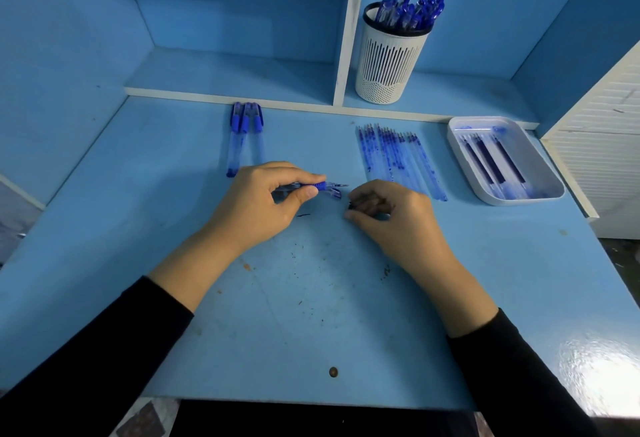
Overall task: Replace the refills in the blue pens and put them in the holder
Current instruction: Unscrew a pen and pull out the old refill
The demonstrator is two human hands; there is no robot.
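My left hand (pixel 263 201) grips a blue pen (pixel 320 187) lying sideways over the desk, its tip and refill point poking out to the right. Just right of it, my right hand (pixel 391 215) pinches a small dark part near the pen tip; what that part is stays unclear. Three blue pens (pixel 244 131) lie at the back left of the desk. A row of several refills (pixel 398 156) lies at the back right. The white slotted holder (pixel 388 66) stands on the shelf with several blue pens (pixel 412 8) in it.
A white tray (pixel 540 190) with dark refills sits at the right of the desk. A white shelf divider (pixel 346 28) stands left of the holder. A white cabinet (pixel 602 138) borders the desk's right side. Small specks dot the blue desk (pixel 311 315).
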